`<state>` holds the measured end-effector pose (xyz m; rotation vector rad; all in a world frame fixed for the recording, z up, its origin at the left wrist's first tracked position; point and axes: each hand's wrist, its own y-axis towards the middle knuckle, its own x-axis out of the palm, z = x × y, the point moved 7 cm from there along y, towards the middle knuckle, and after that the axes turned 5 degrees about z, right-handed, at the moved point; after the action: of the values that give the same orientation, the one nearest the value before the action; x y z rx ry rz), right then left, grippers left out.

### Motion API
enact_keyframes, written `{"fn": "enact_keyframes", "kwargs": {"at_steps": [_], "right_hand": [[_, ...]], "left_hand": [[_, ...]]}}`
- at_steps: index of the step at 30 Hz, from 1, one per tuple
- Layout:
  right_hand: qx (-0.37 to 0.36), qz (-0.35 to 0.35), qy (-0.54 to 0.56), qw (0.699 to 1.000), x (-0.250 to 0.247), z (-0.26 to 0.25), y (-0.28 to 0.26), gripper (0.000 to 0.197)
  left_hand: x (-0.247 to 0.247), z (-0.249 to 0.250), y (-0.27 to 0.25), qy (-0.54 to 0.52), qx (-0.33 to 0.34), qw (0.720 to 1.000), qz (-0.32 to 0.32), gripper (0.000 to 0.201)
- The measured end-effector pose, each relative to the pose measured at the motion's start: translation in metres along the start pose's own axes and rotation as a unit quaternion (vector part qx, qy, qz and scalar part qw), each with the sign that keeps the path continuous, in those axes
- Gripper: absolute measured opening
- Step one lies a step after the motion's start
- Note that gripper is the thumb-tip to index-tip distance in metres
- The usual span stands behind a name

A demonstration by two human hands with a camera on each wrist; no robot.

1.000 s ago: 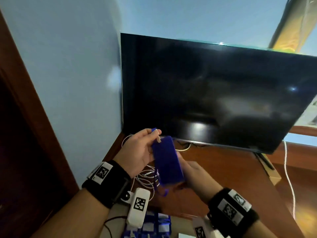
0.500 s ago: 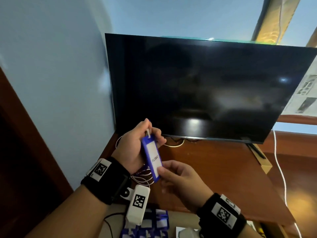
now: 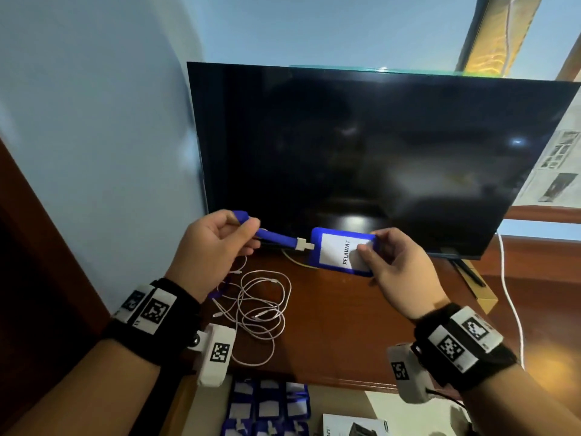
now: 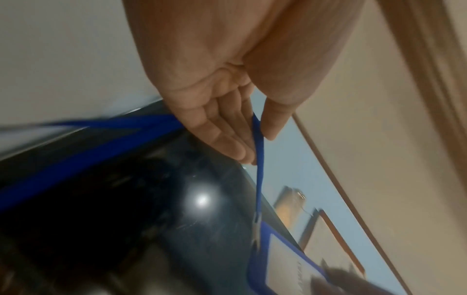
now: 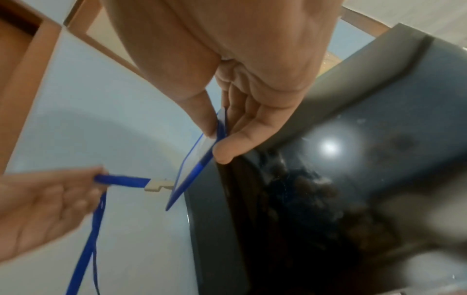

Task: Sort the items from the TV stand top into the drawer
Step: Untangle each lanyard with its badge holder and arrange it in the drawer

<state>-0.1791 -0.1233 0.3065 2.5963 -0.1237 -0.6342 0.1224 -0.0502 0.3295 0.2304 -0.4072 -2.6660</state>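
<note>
A blue badge holder [image 3: 341, 250] with a white card reading PELAWAT is held level above the wooden TV stand top [image 3: 330, 316]. My right hand [image 3: 393, 262] pinches its right end between thumb and fingers [image 5: 227, 148]. My left hand [image 3: 217, 243] pinches the blue lanyard strap [image 3: 276, 238], stretched taut to a white clip [image 3: 304, 244] on the holder. In the left wrist view the strap [image 4: 259, 159] runs from my fingers down to the holder [image 4: 275, 265]. The rest of the lanyard [image 5: 88, 249] hangs below my left hand. The drawer [image 3: 314, 413] stands open below the stand.
A tangle of white cables [image 3: 257, 309] lies on the stand top at the left. A dark TV [image 3: 361, 158] stands behind my hands. Several blue badge holders [image 3: 267, 407] and a boxed item [image 3: 355, 427] lie in the drawer. A cardboard piece [image 3: 484, 297] sits at the right.
The holder hung upright from my left hand; now it lies level, with my right hand gripping its end and pulled rightward, and the strap stretched out between both hands.
</note>
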Motion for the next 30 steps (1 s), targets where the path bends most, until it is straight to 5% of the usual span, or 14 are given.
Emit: {"fn": "enact_keyframes", "kwargs": {"at_steps": [3, 6, 11, 15, 18, 20, 23, 24, 28, 30], "right_hand": [[-0.058, -0.023, -0.082, 0.995, 0.011, -0.005, 0.001, 0.009], [-0.104, -0.107, -0.083, 0.985, 0.034, -0.018, -0.011, 0.004], [-0.114, -0.203, 0.036, 0.972, 0.037, -0.038, -0.031, 0.003], [-0.077, -0.16, 0.142, 0.974, 0.013, -0.044, -0.027, 0.004], [-0.068, -0.114, 0.211, 0.969, -0.004, -0.046, -0.014, 0.005], [-0.066, -0.1, 0.244, 0.962, -0.014, -0.048, -0.006, 0.006], [-0.068, -0.101, 0.26, 0.958, -0.022, -0.056, 0.003, 0.011], [-0.065, -0.098, 0.263, 0.958, -0.023, -0.057, 0.006, 0.011], [-0.038, -0.025, 0.253, 0.966, -0.033, -0.049, 0.02, 0.008], [-0.038, 0.01, 0.234, 0.971, -0.04, -0.037, 0.028, 0.009]], "left_hand": [[0.034, 0.048, -0.012, 0.091, 0.118, 0.984, -0.1, 0.008], [0.068, 0.078, -0.011, 0.148, 0.166, 0.962, -0.157, 0.011], [0.095, 0.071, 0.033, 0.196, 0.108, 0.953, -0.205, 0.034], [0.094, 0.005, 0.056, 0.206, -0.017, 0.95, -0.234, 0.03], [0.104, -0.029, 0.04, 0.278, -0.01, 0.905, -0.322, 0.015], [0.109, -0.044, 0.021, 0.323, -0.02, 0.873, -0.365, 0.026], [0.124, -0.041, -0.006, 0.137, -0.076, 0.907, -0.392, 0.094], [0.131, -0.033, -0.015, 0.037, -0.095, 0.907, -0.408, 0.101], [0.149, -0.006, -0.052, -0.162, -0.148, 0.827, -0.517, 0.081], [0.15, -0.004, -0.065, -0.187, -0.146, 0.834, -0.498, 0.05]]}}
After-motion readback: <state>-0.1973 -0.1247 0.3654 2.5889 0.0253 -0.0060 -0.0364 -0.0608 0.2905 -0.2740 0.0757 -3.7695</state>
